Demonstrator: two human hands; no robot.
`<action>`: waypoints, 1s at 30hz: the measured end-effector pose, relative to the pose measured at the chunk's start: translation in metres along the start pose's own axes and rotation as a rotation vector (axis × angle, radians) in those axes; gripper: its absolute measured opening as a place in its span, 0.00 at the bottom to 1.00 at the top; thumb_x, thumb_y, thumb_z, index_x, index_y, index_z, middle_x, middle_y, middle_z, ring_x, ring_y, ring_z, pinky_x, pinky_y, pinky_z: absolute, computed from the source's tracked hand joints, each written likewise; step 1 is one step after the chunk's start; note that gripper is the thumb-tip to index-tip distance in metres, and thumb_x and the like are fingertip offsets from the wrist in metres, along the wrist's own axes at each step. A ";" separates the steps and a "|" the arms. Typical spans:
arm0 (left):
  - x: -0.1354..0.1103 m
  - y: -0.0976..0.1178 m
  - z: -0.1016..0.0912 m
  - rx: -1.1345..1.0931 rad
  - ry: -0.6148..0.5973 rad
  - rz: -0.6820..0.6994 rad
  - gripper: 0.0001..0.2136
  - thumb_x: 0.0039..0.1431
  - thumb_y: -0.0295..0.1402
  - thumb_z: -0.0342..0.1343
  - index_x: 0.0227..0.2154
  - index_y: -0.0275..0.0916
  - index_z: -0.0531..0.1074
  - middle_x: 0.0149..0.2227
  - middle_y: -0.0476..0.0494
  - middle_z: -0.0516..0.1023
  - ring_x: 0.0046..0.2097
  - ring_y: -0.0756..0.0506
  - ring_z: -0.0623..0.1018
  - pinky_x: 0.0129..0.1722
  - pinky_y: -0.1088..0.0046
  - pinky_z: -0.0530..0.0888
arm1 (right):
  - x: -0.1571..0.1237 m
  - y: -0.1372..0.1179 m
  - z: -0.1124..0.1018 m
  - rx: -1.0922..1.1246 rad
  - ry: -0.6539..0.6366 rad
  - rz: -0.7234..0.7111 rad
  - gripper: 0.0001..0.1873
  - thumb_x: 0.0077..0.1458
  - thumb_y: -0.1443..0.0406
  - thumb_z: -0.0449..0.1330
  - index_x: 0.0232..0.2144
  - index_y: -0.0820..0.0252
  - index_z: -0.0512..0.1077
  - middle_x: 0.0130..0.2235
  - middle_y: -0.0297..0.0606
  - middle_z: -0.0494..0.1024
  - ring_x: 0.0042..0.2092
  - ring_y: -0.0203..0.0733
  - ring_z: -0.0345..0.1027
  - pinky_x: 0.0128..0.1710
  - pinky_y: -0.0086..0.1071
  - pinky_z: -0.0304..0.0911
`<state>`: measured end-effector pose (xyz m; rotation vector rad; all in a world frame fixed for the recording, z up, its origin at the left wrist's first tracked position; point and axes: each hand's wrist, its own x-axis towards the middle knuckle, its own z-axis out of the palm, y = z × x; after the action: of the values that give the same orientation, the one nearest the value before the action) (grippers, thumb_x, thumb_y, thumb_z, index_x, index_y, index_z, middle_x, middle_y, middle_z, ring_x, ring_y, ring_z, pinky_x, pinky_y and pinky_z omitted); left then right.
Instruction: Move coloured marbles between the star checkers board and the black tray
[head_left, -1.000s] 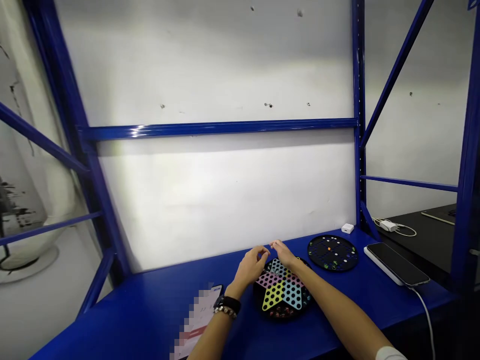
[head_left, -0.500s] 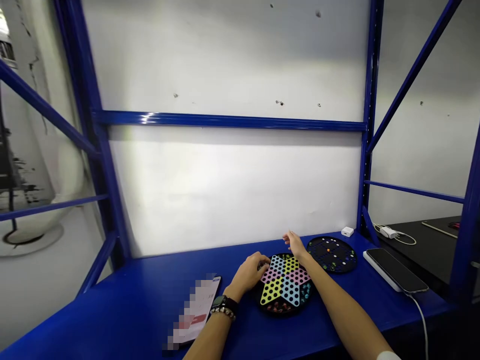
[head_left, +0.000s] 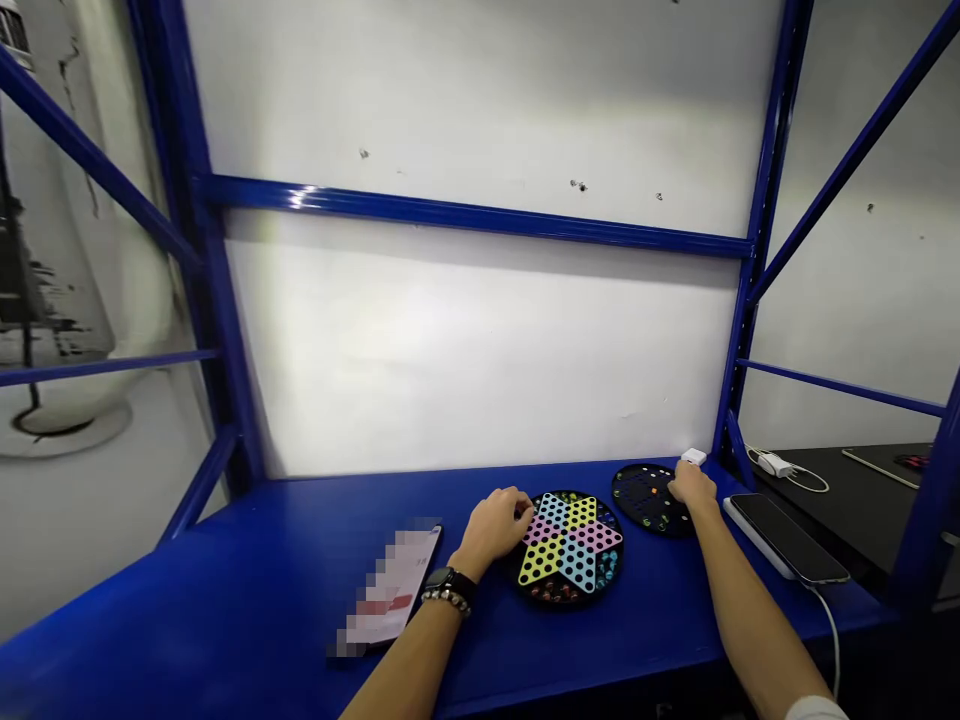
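Note:
A round black Chinese checkers board [head_left: 568,540] with a star of blue, yellow and pink points lies on the blue table. Coloured marbles sit in its rim pockets; reddish ones [head_left: 553,590] show at the front. My left hand [head_left: 495,525] is at the board's left edge, fingers curled against the rim. My right hand [head_left: 691,485] is over the right side of a second round black board [head_left: 637,497], which bears small white, green and orange pieces. The right fingers are bent downward and closed, and their tips are hidden.
A tablet-like screen [head_left: 397,590], partly pixelated, lies left of my left forearm. At the right, a phone [head_left: 787,535] rests on a white block with a cable. A small white case [head_left: 694,457] stands behind my right hand. Blue frame posts rise at both sides.
My right hand has moved right and down, from above the far edge of the Chinese checkers board to the second board. My left hand stays at the rim. The view has shifted slightly.

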<state>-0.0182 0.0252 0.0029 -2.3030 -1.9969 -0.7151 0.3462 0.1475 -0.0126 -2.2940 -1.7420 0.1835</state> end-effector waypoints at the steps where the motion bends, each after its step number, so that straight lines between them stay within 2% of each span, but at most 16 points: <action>1: 0.001 -0.001 0.001 -0.016 -0.005 -0.002 0.11 0.61 0.35 0.51 0.35 0.42 0.79 0.40 0.44 0.81 0.44 0.41 0.77 0.41 0.68 0.69 | 0.003 0.008 0.000 -0.009 -0.022 0.028 0.19 0.55 0.67 0.57 0.50 0.61 0.71 0.54 0.57 0.73 0.54 0.55 0.71 0.48 0.40 0.64; 6: 0.001 0.002 0.000 -0.060 -0.013 0.016 0.10 0.60 0.35 0.51 0.35 0.43 0.78 0.40 0.45 0.82 0.43 0.42 0.77 0.41 0.70 0.70 | 0.009 0.027 0.000 0.020 -0.109 0.062 0.19 0.54 0.66 0.57 0.49 0.63 0.72 0.53 0.56 0.74 0.54 0.56 0.72 0.47 0.41 0.66; 11: -0.002 0.012 -0.004 -0.084 -0.018 0.038 0.10 0.60 0.35 0.51 0.35 0.43 0.78 0.39 0.45 0.82 0.43 0.42 0.77 0.40 0.70 0.70 | 0.010 0.026 -0.001 0.056 -0.098 0.031 0.18 0.53 0.59 0.60 0.44 0.62 0.74 0.50 0.56 0.77 0.51 0.57 0.73 0.43 0.40 0.67; 13: -0.003 0.014 -0.005 -0.093 -0.017 0.045 0.11 0.60 0.35 0.50 0.35 0.43 0.78 0.39 0.45 0.82 0.42 0.42 0.77 0.40 0.70 0.70 | 0.007 0.021 0.000 0.093 -0.128 -0.023 0.15 0.53 0.57 0.61 0.39 0.62 0.75 0.45 0.53 0.79 0.46 0.53 0.76 0.39 0.37 0.67; 16: -0.003 0.015 -0.006 -0.106 -0.013 0.050 0.11 0.60 0.35 0.50 0.35 0.43 0.78 0.39 0.45 0.82 0.42 0.43 0.77 0.40 0.70 0.70 | 0.001 0.008 0.003 0.197 -0.255 -0.170 0.11 0.54 0.58 0.61 0.31 0.61 0.73 0.31 0.44 0.80 0.31 0.44 0.76 0.30 0.31 0.66; 18: -0.003 0.014 -0.005 -0.112 -0.013 0.054 0.10 0.60 0.35 0.50 0.35 0.43 0.78 0.39 0.45 0.82 0.41 0.43 0.78 0.40 0.70 0.70 | -0.005 0.000 0.004 0.264 -0.370 -0.252 0.09 0.54 0.60 0.62 0.31 0.60 0.71 0.24 0.37 0.77 0.23 0.40 0.72 0.24 0.29 0.64; 20: -0.003 0.014 -0.005 -0.114 -0.019 0.056 0.10 0.60 0.35 0.51 0.34 0.43 0.78 0.38 0.46 0.82 0.41 0.43 0.78 0.39 0.71 0.70 | -0.012 -0.006 0.003 0.299 -0.481 -0.287 0.08 0.51 0.63 0.63 0.32 0.60 0.71 0.20 0.32 0.74 0.20 0.37 0.70 0.22 0.27 0.63; 24: -0.003 0.015 -0.005 -0.112 -0.025 0.063 0.10 0.60 0.35 0.51 0.34 0.43 0.78 0.38 0.45 0.82 0.41 0.43 0.78 0.39 0.70 0.70 | -0.022 -0.011 -0.005 0.358 -0.591 -0.372 0.10 0.48 0.62 0.67 0.33 0.60 0.71 0.23 0.31 0.74 0.24 0.35 0.71 0.23 0.24 0.64; 27: -0.003 0.015 -0.005 -0.112 -0.020 0.067 0.10 0.60 0.34 0.51 0.34 0.42 0.78 0.38 0.45 0.82 0.40 0.44 0.78 0.39 0.70 0.69 | -0.031 -0.015 -0.012 0.353 -0.620 -0.453 0.15 0.51 0.53 0.66 0.32 0.59 0.72 0.29 0.33 0.76 0.25 0.35 0.72 0.24 0.25 0.65; 30: -0.004 0.015 -0.003 -0.109 -0.018 0.067 0.09 0.60 0.34 0.51 0.33 0.42 0.77 0.37 0.46 0.82 0.39 0.44 0.78 0.37 0.71 0.69 | -0.045 -0.027 -0.012 0.258 -0.598 -0.478 0.21 0.54 0.46 0.61 0.35 0.57 0.72 0.31 0.36 0.77 0.24 0.39 0.71 0.24 0.31 0.65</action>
<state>-0.0054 0.0179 0.0091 -2.4315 -1.9238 -0.8204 0.3122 0.1096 0.0042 -1.6726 -2.3141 1.0104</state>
